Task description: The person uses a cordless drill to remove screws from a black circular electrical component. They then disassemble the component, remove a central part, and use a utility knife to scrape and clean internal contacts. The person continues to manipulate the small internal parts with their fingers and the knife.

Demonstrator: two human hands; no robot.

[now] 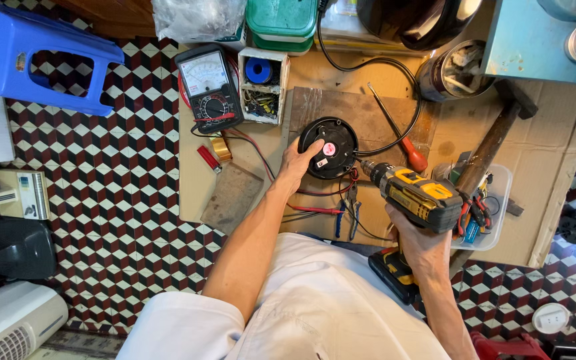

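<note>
Round black appliance base [329, 148] w/ a pink-white sticker at centre lies flat on a wooden board [368, 117], mid-workspace, on a sheet of cardboard [555, 167] over the patterned tile floor. Left hand [296, 162] presses on its left rim, fingers curled over the edge, thumb on top — prob. bracing it so it can't spin or slide under the tool. Right hand [421, 241] is wrapped tight round the grip of a yellow-black cordless drill [416, 197], battery end low toward the body, bit aimed up-left at the base's lower right edge; the tip looks to be at or just beside the rim, contact not clear. Board underneath likely spares the cardboard and gives a firm backing.

A black cord [368, 63] loops from the base's right side up toward the top of the view. Red-handled screwdriver [400, 137] lies diagonally on the board, just right of the base — kept in reach. Red and blue wires and pliers [349, 212] sit just below the base. Analog multimeter [209, 87] and a small parts box [263, 85] sit up-left; a hammer [495, 140] and a clear tool tray [495, 207] are to the right. Blue plastic stool [35, 57] stands well apart at far left.
</note>
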